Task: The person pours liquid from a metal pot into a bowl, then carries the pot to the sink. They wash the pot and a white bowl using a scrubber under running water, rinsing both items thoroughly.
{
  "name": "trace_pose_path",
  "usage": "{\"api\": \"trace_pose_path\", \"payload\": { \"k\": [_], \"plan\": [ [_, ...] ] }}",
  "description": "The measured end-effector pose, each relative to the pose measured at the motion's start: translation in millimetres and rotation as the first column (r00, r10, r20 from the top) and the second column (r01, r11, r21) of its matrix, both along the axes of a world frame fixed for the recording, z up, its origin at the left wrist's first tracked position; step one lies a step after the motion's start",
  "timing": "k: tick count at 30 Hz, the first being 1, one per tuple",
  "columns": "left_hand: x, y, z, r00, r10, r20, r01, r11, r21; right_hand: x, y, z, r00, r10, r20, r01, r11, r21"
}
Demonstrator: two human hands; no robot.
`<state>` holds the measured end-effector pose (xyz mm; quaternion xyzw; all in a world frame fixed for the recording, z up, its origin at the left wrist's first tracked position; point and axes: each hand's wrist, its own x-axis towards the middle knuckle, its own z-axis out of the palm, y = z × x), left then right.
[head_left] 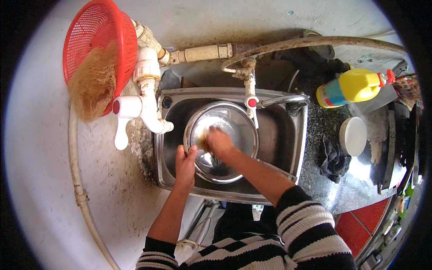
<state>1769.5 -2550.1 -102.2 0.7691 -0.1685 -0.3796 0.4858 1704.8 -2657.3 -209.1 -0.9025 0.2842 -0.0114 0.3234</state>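
Can read no words, brands, numbers or signs anywhere. Can see a blue label (334, 92) on the yellow bottle (361, 85) at upper right, but too small and blurred to make out. Can make out no marking on the red discs (116, 106) of the white taps (146, 108) either.

A stained pale wall (270, 18) rises behind a speckled countertop (312, 173).

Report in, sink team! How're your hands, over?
Left hand holding steel bowl by rim. Right hand inside it. Bowl in sink. White tap near far rim.
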Motion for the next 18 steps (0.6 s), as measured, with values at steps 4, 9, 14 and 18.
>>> {"api": "trace_pose_path", "payload": {
  "k": [4, 9, 14, 18],
  "plan": [
    [-12, -14, 31, 0.993, 0.102, -0.055, -0.097, 0.991, 0.095, 0, -41, 8, 0.991, -0.128, 0.027, 0.131, 0.984, -0.119],
    [-5, -4, 14, 0.998, 0.019, 0.058, -0.023, 0.998, 0.055, -41, -9, 9, 0.955, -0.026, -0.294, 0.052, 0.995, 0.082],
    [-16, -21, 43, 0.988, 0.152, -0.024, -0.147, 0.980, 0.137, -6, 12, -12, 0.996, -0.031, 0.082, 0.034, 0.999, -0.041],
    [-3, -3, 15, 0.990, -0.047, 0.135, 0.012, 0.969, 0.249, 3, -36, -4, 0.987, -0.087, -0.139, 0.098, 0.992, 0.078]
  ]
}}
